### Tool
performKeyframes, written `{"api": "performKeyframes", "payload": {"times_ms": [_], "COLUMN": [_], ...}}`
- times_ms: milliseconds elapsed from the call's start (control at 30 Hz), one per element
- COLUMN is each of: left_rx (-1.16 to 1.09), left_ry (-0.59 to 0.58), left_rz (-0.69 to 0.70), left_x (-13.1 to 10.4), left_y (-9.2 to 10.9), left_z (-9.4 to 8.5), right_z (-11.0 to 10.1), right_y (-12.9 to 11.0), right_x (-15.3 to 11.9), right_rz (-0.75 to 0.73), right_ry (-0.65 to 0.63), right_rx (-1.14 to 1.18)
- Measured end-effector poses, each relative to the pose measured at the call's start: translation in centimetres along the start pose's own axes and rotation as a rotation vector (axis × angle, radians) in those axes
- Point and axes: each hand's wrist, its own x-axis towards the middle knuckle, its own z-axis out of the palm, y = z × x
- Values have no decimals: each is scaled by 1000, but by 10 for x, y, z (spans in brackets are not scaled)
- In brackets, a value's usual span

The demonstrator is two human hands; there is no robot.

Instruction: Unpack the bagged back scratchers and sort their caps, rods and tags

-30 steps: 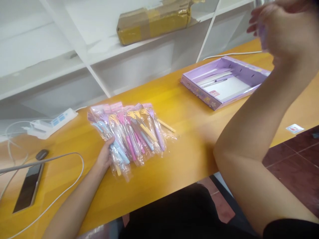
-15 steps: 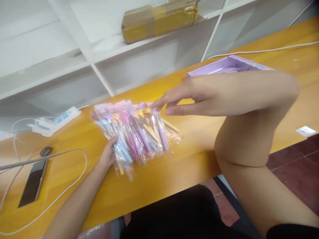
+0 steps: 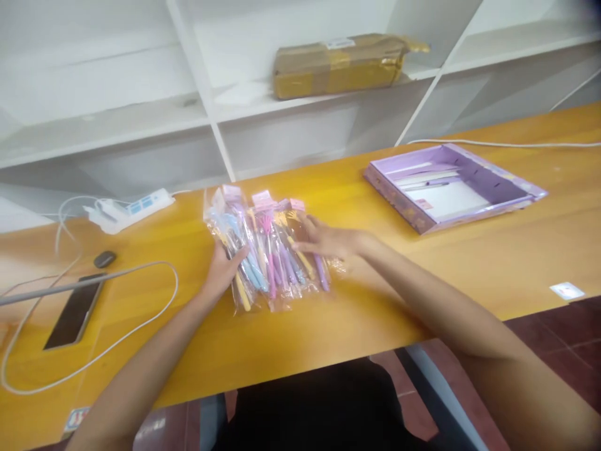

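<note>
Several back scratchers (image 3: 270, 250) with small hand-shaped heads, thin rods and pink, blue, purple and yellow handles lie side by side in clear plastic wrappers. My left hand (image 3: 224, 263) is closed around the left edge of this pile, thumb on top of the wrappers; its other fingers are mostly hidden. On the right side of the pile rests my right hand (image 3: 328, 239), fingers apart and stretched over the wrappers near a yellow and a purple back scratcher. Pale header cards (image 3: 263, 200) top the wrappers at the far side.
A purple open box (image 3: 417, 216) with flat items inside sits at right. To the left are a white power strip (image 3: 131, 210), a phone (image 3: 75, 313), a dark small object (image 3: 104, 259) and looping cables. A taped carton (image 3: 338, 72) occupies the shelf behind.
My right hand has come down from above onto the right side of the pile. The back scratchers lie closer together. The camera view has shifted, showing more of the purple box.
</note>
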Motion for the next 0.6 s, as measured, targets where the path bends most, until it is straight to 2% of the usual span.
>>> {"api": "performKeyframes", "payload": {"times_ms": [67, 167, 267, 433, 500, 600], "left_rx": [302, 561, 529, 385, 369, 322], "left_ry": [32, 58, 86, 358, 366, 308], "left_rz": [75, 10, 2, -27, -1, 35], "left_x": [8, 24, 41, 70, 77, 79], "left_y": [-3, -8, -15, -35, -42, -43], "left_z": [-10, -25, -40, -83, -105, -136], "right_z": [35, 65, 75, 87, 95, 110], "right_y": [-24, -63, -97, -139, -156, -182], "right_x": [-11, -16, 5, 69, 92, 116], "right_rz": [58, 104, 112, 141, 145, 134], "right_ry": [-105, -67, 30, 46, 45, 55], "right_rx": [82, 117, 108, 159, 179, 202]}}
